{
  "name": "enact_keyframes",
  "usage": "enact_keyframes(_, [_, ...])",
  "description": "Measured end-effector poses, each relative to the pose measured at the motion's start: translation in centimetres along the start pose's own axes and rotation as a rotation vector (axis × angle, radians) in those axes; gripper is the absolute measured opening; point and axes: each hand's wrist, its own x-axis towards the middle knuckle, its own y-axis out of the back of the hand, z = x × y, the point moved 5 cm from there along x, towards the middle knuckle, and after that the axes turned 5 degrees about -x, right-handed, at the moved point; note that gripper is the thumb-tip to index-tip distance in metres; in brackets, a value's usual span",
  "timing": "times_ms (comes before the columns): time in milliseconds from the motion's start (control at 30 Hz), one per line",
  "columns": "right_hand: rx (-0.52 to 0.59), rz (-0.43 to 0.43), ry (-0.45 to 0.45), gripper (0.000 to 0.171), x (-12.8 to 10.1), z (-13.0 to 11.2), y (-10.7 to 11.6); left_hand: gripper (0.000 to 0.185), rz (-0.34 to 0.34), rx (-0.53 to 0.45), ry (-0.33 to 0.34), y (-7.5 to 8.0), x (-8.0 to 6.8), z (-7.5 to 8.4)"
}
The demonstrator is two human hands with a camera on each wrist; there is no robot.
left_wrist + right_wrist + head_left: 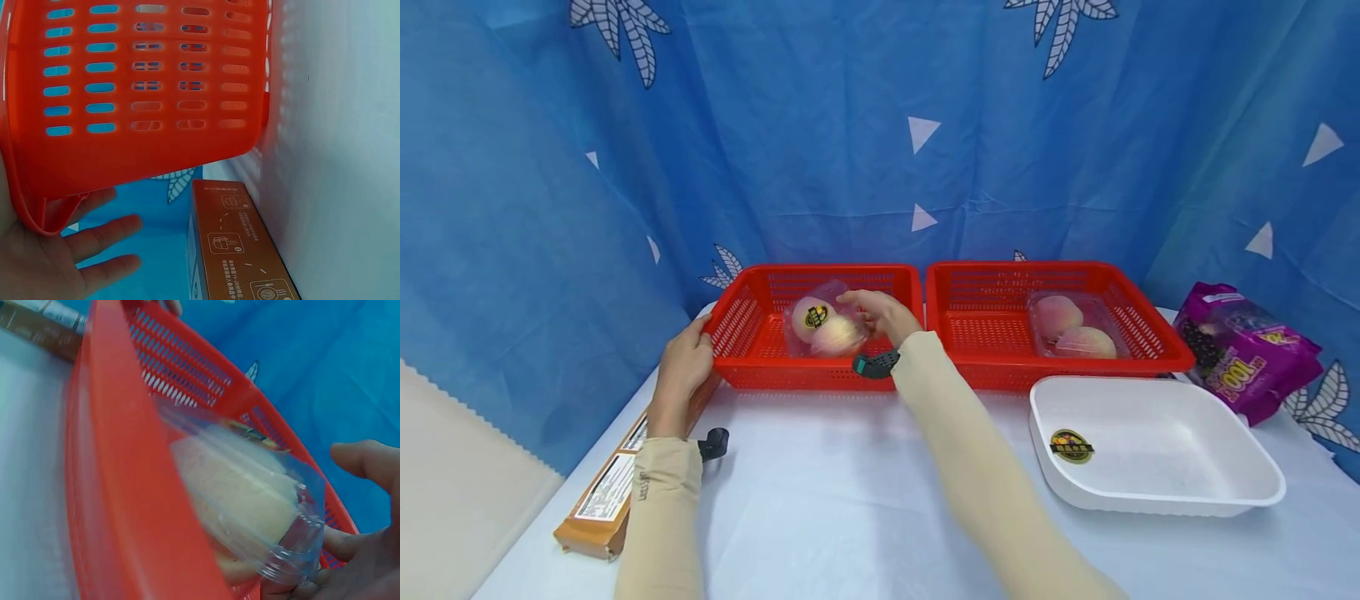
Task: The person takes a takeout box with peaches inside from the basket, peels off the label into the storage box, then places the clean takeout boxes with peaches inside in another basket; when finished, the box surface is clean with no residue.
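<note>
My left hand [685, 362] is at the left end of the left red basket [816, 375]. In the left wrist view its fingers [103, 240] are spread and fairly straight outside the basket's corner rim; its thumb is hidden. My right hand [883, 315] reaches into the same basket, at the right side of a clear plastic pack of peaches [835, 335]. Seen from the right wrist, the fingers touch the end of the pack [244, 494], while the thumb [362, 459] stands apart from it. A round black-and-yellow sticker is on the pack.
To the right stands a second red basket [985, 371] with another peach pack [1086, 340]. A white tray [1150, 433] with a round sticker is in front of it. A purple bag [1247, 354] lies at far right, and a long brown box [598, 508] at left.
</note>
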Motion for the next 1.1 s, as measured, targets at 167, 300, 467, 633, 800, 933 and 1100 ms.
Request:
enact_keyframes(167, [-0.213, 0.039, 0.031, 0.024, 0.3, -0.1, 0.5, 0.053, 0.002, 0.000, -0.001, -0.1, -0.2, 0.0])
enact_keyframes(300, [-0.291, 0.030, 0.070, 0.022, 0.0, -0.2, 0.8, 0.053, 0.006, 0.003, -0.007, 0.0, -0.2, 0.1])
enact_keyframes(467, [-0.310, 0.013, 0.101, 0.022, -0.2, -0.3, 1.2, 0.053, 0.009, 0.004, -0.008, 0.0, -0.2, 0.1])
enact_keyframes(633, [-0.304, 0.005, 0.109, 0.029, -0.2, -0.3, 1.5, 0.053, 0.006, 0.012, -0.011, 0.0, -0.1, -0.1])
enact_keyframes(800, [-0.259, -0.006, 0.142, 0.027, -0.4, -0.6, 1.7, 0.053, -0.002, 0.010, -0.012, -0.1, 0.0, -0.1])
enact_keyframes(933, [-0.198, -0.017, 0.171, 0.015, -0.7, -0.8, 2.0, 0.053, -0.009, -0.001, 0.005, -0.1, 0.0, -0.2])
enact_keyframes(1100, [-0.151, -0.031, 0.237, 0.021, -1.4, -1.4, 3.0, 0.053, -0.013, -0.007, 0.018, 0.0, -0.1, -0.1])
